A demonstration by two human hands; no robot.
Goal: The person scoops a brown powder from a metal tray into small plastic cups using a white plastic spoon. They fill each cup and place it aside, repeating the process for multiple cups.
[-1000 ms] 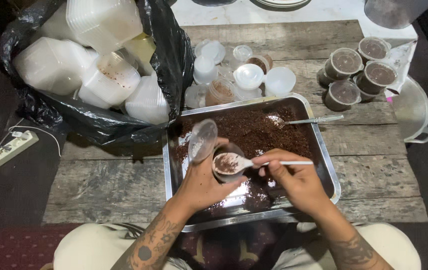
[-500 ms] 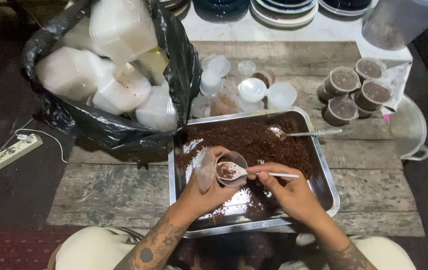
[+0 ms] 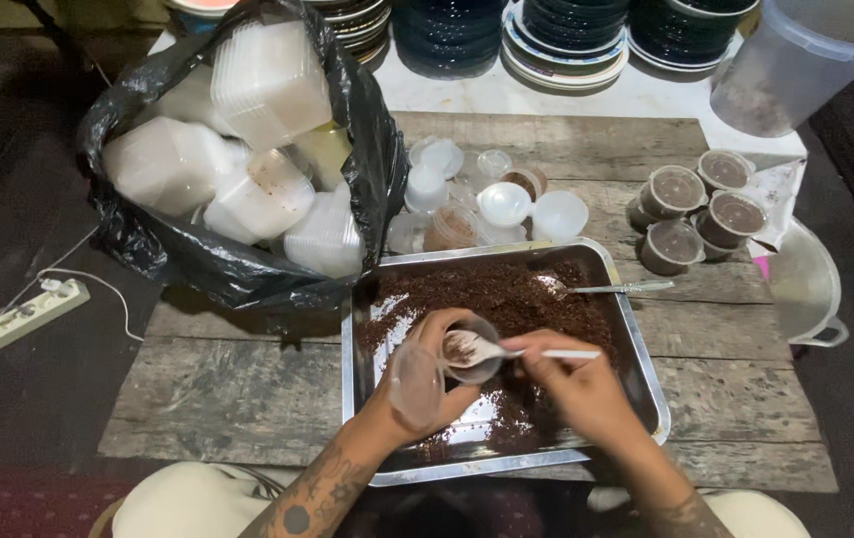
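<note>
My left hand (image 3: 417,384) grips a small clear plastic cup (image 3: 469,351) with its lid hanging off, over the steel tray of brown crumbs (image 3: 507,299) on the wooden surface (image 3: 248,389). Since 1 second ago, my right hand (image 3: 571,384) has brought its pinched white plastic spoon (image 3: 507,351) into the cup, so it's filling up.

At twelve o'clock from my two hands sits one rectangular metal tray (image 3: 636,329) of dark brown crumbs, with one metal spoon (image 3: 611,289) lying in it. At two o'clock I count five filled, lidded small plastic cups (image 3: 674,191). At ten o'clock, one black plastic bag (image 3: 208,264); at nine, one white power strip (image 3: 28,314).
</note>
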